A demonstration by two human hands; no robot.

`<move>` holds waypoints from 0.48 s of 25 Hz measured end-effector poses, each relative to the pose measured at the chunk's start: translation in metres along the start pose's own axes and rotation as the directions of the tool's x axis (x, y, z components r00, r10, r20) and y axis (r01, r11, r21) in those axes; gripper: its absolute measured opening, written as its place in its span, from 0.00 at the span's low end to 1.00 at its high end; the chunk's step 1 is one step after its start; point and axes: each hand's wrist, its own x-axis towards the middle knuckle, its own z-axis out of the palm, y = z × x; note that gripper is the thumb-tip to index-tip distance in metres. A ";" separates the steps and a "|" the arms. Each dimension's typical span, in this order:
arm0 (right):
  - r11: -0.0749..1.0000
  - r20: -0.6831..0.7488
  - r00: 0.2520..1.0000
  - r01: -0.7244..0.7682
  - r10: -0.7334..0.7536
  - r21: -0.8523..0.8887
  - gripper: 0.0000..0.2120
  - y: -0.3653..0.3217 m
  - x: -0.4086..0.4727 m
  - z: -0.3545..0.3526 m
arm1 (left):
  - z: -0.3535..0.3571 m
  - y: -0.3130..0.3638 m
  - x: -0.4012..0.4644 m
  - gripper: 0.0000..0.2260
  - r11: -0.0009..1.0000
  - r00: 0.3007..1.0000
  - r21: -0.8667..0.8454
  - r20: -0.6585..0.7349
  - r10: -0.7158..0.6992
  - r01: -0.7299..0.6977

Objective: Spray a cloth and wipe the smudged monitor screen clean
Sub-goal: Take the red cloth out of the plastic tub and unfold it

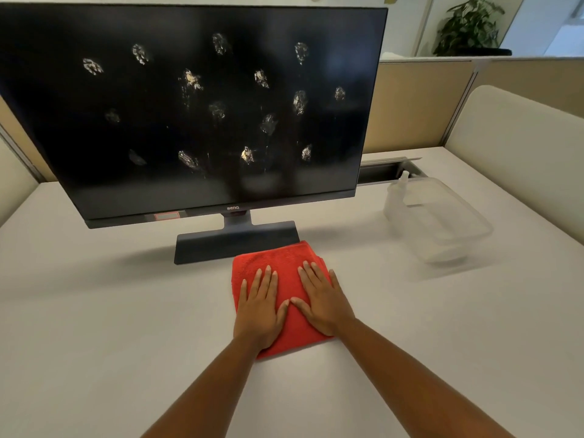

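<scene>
Smudges all over the monitor screen (202, 102), so nothing's wiped yet. Red cloth (278, 263) lies folded mid-worktop by the stand, left hand (259, 308) and right hand (323, 303) flat on it, fingers spread open, gripping nothing. Spray bottle (398, 191) waits untouched in the clear tub toward the right edge.

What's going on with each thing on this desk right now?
Screen: off, covered in smudges.
Cloth: folded, flat on the desk, under both hands.
Left hand: open, flat on cloth.
Right hand: open, flat on cloth.
Spray bottle: lying in the bin, untouched.
Bin: clear, lidless.
</scene>
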 end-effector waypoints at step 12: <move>0.689 -0.569 0.526 -0.047 0.633 0.723 0.09 0.059 0.040 -0.084 | -0.002 -0.003 0.015 0.30 1.000 1.000 0.012 -0.003 -0.021 0.021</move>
